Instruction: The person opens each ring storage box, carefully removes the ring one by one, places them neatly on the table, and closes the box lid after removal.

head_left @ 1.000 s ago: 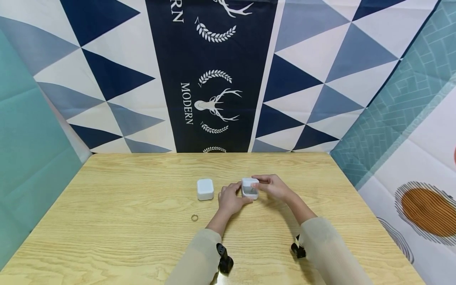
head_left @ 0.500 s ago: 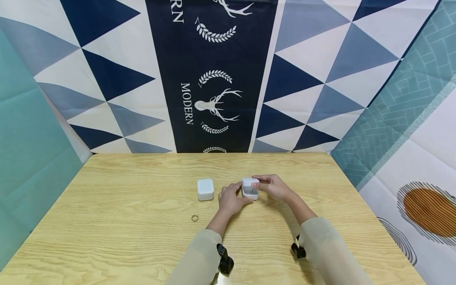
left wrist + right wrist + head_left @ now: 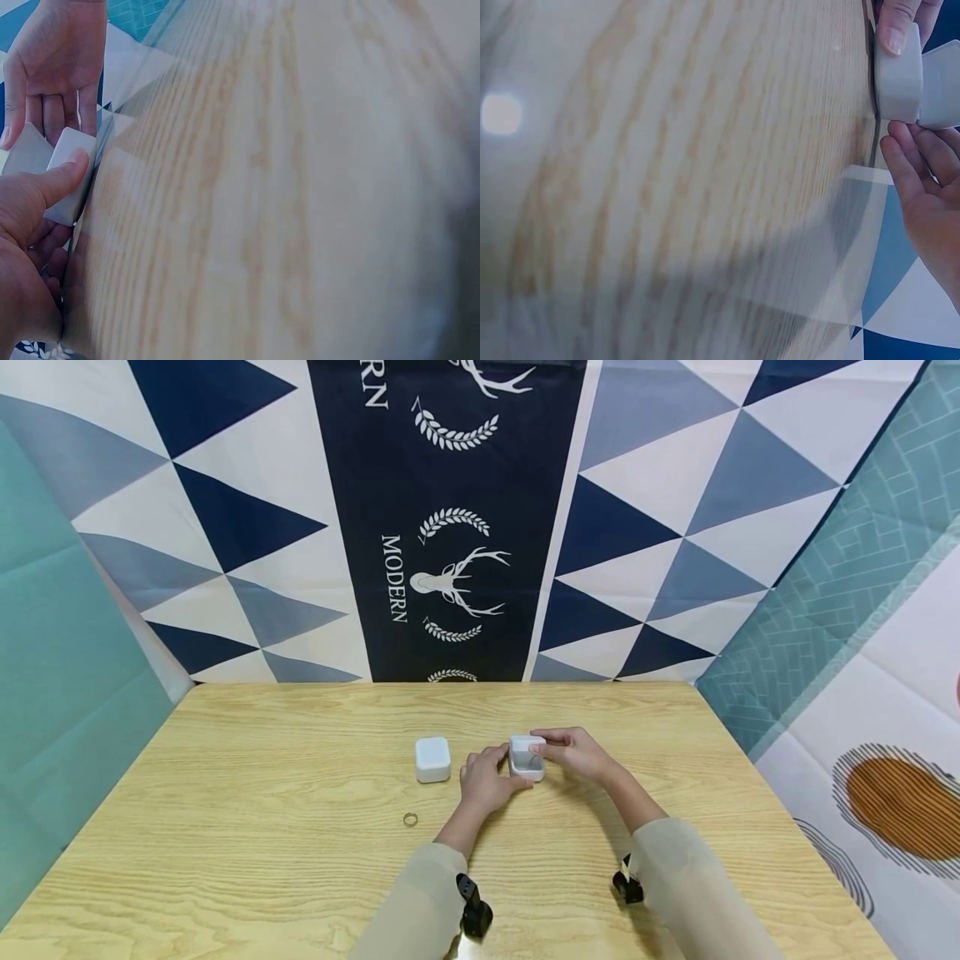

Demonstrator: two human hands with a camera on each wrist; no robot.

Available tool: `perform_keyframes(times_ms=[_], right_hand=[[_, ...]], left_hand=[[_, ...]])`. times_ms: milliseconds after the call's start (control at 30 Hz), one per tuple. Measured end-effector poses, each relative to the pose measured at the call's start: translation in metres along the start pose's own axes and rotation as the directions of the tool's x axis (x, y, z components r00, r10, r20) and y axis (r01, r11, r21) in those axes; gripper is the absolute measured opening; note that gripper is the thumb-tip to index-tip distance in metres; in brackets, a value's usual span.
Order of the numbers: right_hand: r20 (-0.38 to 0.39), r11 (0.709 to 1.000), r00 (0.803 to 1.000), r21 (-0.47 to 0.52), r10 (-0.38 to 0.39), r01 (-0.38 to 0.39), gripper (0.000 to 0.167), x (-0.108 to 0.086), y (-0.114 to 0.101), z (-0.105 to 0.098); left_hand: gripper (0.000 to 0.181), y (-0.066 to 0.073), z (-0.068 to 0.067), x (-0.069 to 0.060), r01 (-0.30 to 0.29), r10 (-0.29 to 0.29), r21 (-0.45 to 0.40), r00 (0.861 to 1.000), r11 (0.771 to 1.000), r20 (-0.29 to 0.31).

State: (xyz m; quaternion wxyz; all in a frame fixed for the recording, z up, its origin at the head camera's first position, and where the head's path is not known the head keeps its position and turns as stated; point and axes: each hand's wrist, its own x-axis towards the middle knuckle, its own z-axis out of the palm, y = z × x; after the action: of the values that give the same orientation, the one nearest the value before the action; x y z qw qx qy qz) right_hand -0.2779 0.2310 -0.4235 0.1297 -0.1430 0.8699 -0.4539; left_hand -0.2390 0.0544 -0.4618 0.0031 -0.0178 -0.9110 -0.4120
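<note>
A small white box (image 3: pixel 527 770) stands with its lid raised, between both hands, on the wooden table. My left hand (image 3: pixel 485 782) grips the box's base, thumb on its front and fingers at its left side; the left wrist view shows that thumb pressed on the white base (image 3: pixel 70 196). At the right, my right hand (image 3: pixel 580 753) holds the raised lid with thumb and fingertips. A second white box (image 3: pixel 432 760), closed, sits to the left of my left hand. Nearer the front lies a small ring (image 3: pixel 410 819). What the open box holds inside cannot be made out.
The wooden table (image 3: pixel 247 793) reaches back to a patterned cloth wall (image 3: pixel 450 635). Teal cloth hangs at the left, and printed cloth at the right. Dark wrist cameras sit at both sleeves.
</note>
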Motion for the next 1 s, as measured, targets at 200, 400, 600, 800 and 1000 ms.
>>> perform_keyframes(times_ms=[200, 400, 600, 800, 1000], right_hand=[[0.005, 1.000, 1.000, -0.017, -0.016, 0.016, 0.050, 0.0003, 0.0013, -0.0004], [-0.001, 1.000, 1.000, -0.018, -0.006, 0.006, 0.050, 0.0007, 0.0015, 0.0000], [0.006, 1.000, 1.000, -0.012, -0.016, 0.016, 0.051, -0.0004, 0.0013, -0.0004], [0.008, 1.000, 1.000, 0.010, -0.010, 0.010, 0.050, -0.0002, 0.0009, -0.0006], [0.011, 1.000, 1.000, 0.011, -0.004, 0.004, 0.051, -0.0013, -0.0003, -0.0014]], left_hand=[[0.072, 0.0002, 0.0005, -0.0010, 0.003, -0.003, -0.003, 1.000, 1.000, -0.002], [0.072, -0.0001, 0.0005, -0.0014, -0.005, 0.005, 0.001, 1.000, 1.000, -0.011], [0.072, -0.0005, 0.0013, -0.0012, -0.006, 0.006, 0.006, 1.000, 1.000, -0.009], [0.072, -0.0008, 0.0016, 0.0000, -0.002, 0.002, 0.002, 1.000, 1.000, -0.006], [0.071, -0.0004, 0.0019, -0.0002, -0.001, 0.001, -0.001, 1.000, 1.000, -0.004]])
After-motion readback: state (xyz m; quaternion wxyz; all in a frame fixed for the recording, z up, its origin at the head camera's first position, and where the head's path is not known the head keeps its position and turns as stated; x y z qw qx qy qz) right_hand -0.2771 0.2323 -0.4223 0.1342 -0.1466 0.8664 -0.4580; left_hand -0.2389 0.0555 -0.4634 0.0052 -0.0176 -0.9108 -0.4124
